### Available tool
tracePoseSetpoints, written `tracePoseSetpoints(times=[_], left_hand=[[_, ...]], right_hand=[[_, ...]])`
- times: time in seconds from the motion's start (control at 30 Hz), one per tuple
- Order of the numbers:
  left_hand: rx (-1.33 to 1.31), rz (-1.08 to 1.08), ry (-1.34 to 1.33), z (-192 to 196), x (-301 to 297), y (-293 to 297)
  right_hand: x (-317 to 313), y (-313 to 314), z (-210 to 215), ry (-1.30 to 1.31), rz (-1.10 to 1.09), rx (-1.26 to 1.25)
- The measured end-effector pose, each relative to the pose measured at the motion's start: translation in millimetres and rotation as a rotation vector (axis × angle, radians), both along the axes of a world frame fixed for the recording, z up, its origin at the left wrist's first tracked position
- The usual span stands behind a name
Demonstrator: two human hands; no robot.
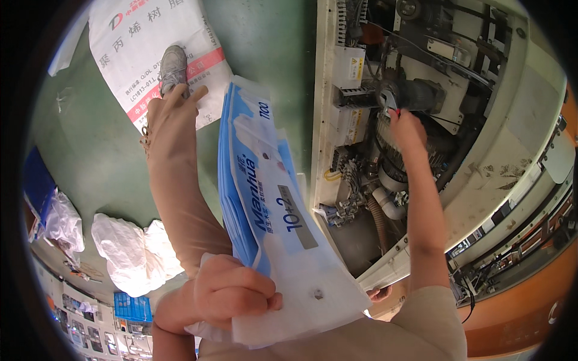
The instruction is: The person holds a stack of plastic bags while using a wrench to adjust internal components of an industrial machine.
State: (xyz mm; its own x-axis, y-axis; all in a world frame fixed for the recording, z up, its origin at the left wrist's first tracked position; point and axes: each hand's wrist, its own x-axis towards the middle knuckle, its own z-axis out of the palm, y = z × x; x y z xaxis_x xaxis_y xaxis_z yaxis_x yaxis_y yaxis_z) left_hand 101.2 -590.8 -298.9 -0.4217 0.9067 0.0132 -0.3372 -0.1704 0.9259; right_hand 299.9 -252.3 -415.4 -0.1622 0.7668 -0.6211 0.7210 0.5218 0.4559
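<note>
My left hand (235, 289) is closed in a fist around the lower end of a stack of plastic packaging bags (280, 192). The bags are flat, blue and white, with a clear flap that has punched holes. They rise upward in front of me and hide part of the floor and machine edge. Stretched out to the far right, my right hand (407, 129) grips a wrench (390, 101) with a silver jaw and a red handle. Its jaw lies against or very near a round part beside a dark motor (430, 96) inside the opened machine.
The machine's pale frame (328, 120) encloses wires, hoses (377, 222) and metal parts. Fingertips (379, 293), owner unclear, show by the lower frame. A shoe (174, 66) rests on a large white sack (120, 54) on the green floor. White bundles (135, 253) and a blue crate (133, 307) lie left.
</note>
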Motion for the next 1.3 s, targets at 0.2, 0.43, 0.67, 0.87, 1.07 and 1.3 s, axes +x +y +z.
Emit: tracePoseSetpoints(times=[0.2,0.43,0.67,0.87,1.07,1.3], left_hand=[[0.002,0.000,0.030,-2,-4,0],[0.199,-0.030,-0.118,-23,-12,2],[0.162,-0.052,-0.254,-29,-15,0],[0.031,-0.109,-0.165,-28,-12,-5],[0.152,-0.161,-0.272,-28,-24,6],[-0.012,-0.106,-0.036,-12,-25,14]], right_hand=[[52,-44,-82,0.323,-0.068,0.372],[43,-47,-187,0.792,-0.578,0.517],[2,-39,-215,1.088,-0.918,0.607],[-85,-8,-213,1.582,-1.586,0.752],[-172,92,-143,2.405,-1.823,-0.519],[-179,-20,-29,1.614,-0.794,-0.556]])
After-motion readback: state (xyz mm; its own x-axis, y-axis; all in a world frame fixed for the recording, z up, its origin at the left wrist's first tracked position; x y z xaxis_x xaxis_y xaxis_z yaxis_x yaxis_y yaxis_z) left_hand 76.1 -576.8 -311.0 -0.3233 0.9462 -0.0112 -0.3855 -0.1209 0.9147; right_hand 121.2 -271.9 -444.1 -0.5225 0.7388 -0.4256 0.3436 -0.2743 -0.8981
